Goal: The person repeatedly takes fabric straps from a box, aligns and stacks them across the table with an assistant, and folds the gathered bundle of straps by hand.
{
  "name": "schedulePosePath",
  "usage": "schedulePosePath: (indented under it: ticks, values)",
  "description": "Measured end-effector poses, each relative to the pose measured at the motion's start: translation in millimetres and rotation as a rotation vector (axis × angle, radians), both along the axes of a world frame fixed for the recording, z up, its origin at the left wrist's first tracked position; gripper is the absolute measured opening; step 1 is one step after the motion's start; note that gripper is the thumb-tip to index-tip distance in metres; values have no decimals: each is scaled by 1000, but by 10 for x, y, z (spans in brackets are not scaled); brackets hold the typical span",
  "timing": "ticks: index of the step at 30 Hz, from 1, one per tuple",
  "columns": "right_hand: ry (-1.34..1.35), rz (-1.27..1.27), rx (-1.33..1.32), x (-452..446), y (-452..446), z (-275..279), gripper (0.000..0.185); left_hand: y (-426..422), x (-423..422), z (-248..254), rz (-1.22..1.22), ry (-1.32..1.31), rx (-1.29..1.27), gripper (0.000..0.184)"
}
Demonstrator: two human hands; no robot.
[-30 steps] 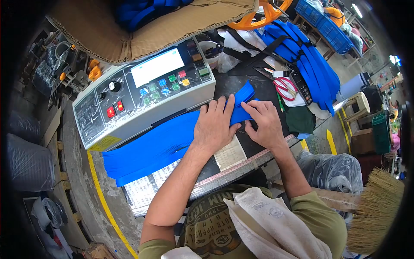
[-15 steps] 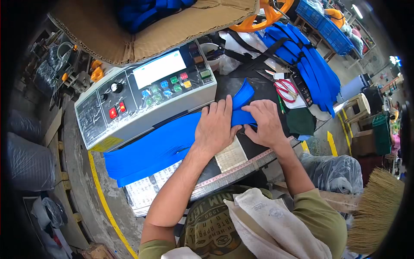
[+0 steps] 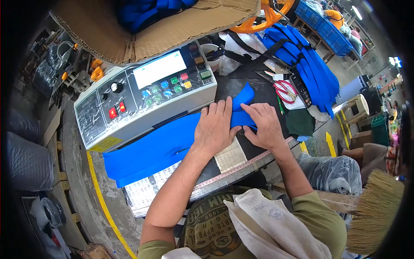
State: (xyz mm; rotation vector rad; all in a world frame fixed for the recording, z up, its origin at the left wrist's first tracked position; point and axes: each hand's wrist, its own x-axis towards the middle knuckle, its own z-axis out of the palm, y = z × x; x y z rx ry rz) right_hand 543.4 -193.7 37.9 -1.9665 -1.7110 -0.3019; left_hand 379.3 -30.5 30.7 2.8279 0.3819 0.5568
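A thick bundle of blue webbing straps [image 3: 151, 144] lies across the worktable in front of the machine. My left hand [image 3: 214, 126] is closed over the bundle, fingers across its top and thumb at the near edge. Right beside it, my right hand [image 3: 264, 127] grips the bundle's right end between thumb and fingers. Some strap ends [image 3: 245, 96] fan upward, away from me, between the two hands. Under my forearms are white printed sheets [image 3: 230, 156] and a measuring tape [image 3: 220, 178] along the table's front edge.
A control-panel machine [image 3: 146, 97] stands behind the straps, with an open cardboard box [image 3: 189, 32] above it. Red-handled scissors [image 3: 285, 91], a dark calculator-like device [image 3: 300, 88] and more blue straps [image 3: 317, 73] lie right. A broom [image 3: 375, 211] is near my right elbow.
Both hands stay nearly still on the straps; the upturned strap ends have dipped slightly. Another person has come into view at the far right.
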Motion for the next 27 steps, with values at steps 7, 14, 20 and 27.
schedulePosePath:
  ticks: [7,14,20,27]
  values:
    - [16,-8,29,-4,0,-13,65,-4,5,0,6,9,8,97]
    - [-19,13,34,7,11,-24,66,-3,1,-22,5,-35,31,98]
    - [-46,15,26,13,17,-21,68,-3,0,-20,8,-19,17,99]
    - [-39,14,30,16,12,-37,66,0,4,-23,8,-9,14,98]
